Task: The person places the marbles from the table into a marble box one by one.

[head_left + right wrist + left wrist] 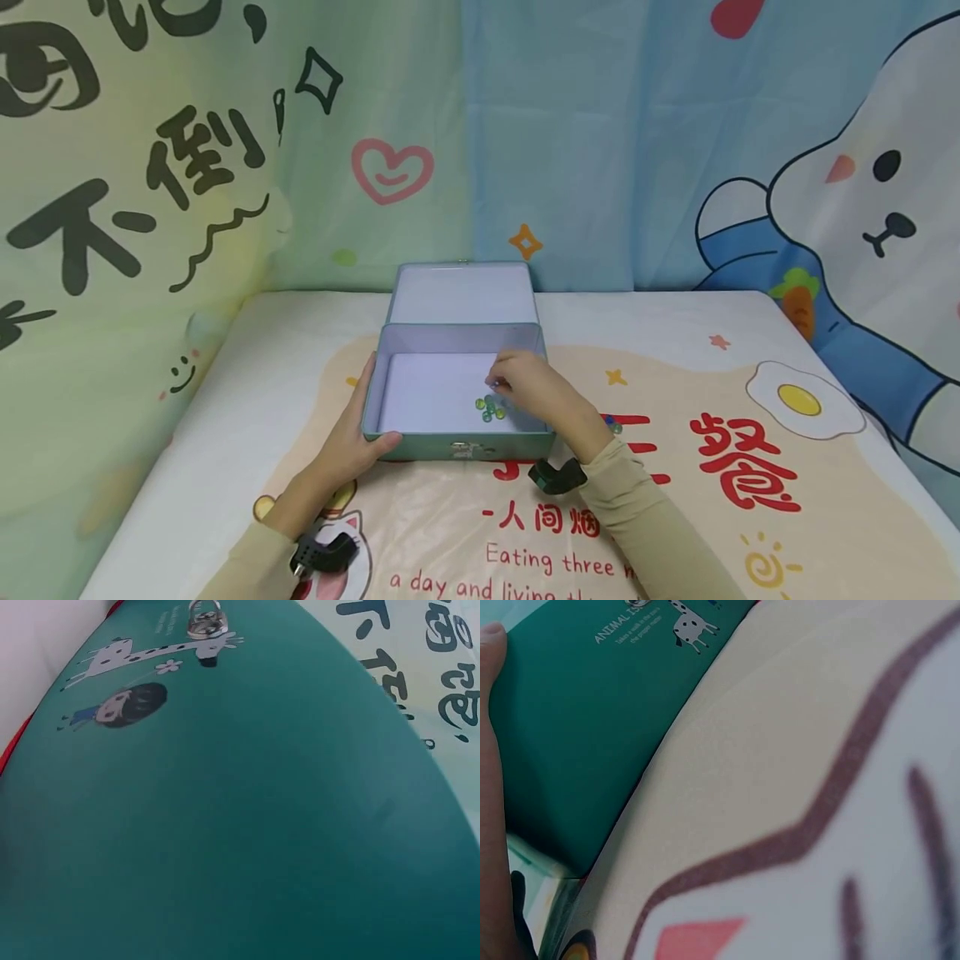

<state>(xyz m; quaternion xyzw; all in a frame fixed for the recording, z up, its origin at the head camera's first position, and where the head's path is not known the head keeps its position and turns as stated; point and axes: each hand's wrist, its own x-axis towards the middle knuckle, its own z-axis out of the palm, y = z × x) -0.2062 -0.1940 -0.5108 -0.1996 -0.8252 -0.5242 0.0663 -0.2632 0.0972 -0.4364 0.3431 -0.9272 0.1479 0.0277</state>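
Observation:
A green hinged tin box point(468, 447) with a pale lining stands with its lid point(463, 293) tipped back. My left hand point(352, 433) grips its left front corner, thumb on the front wall and fingers along the left side. In the left wrist view the thumb point(493, 712) lies beside the green front wall point(577, 735). Over the right part of the interior, my right hand point(528, 383) pinches a small shiny marble, mostly hidden by the fingertips. Several green glass marbles point(490, 408) lie on the box floor just below it. The right wrist view shows only the printed front wall point(247, 787) and clasp point(207, 622).
A few bluish-green marbles point(615, 426) lie on the printed tablecloth point(697, 517) right of the box, beside my right forearm. A printed curtain point(555, 150) hangs behind the table's back edge.

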